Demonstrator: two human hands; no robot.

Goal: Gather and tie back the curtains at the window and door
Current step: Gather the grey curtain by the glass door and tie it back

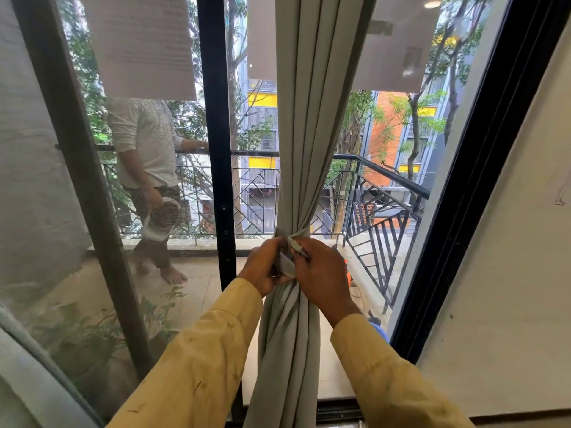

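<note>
A pale grey curtain [312, 88] hangs in front of the glass door, bunched into a narrow bundle at waist height. A tie-back band [298, 234] of the same grey cloth wraps the bundle there. My left hand [262, 268] grips the band's end on the left of the bundle. My right hand [321, 273] pinches the band's other end [287, 265] on the right side. Both hands touch at the knot. Below them the curtain [287, 350] falls in loose folds between my yellow sleeves.
Black door frame bars [216, 149] stand left of the curtain, a thicker frame [463, 211] to the right, then a white wall [509, 304]. Outside, a person [145, 156] stands on the balcony by a black railing [386, 211]. Another curtain edge [27, 381] shows at lower left.
</note>
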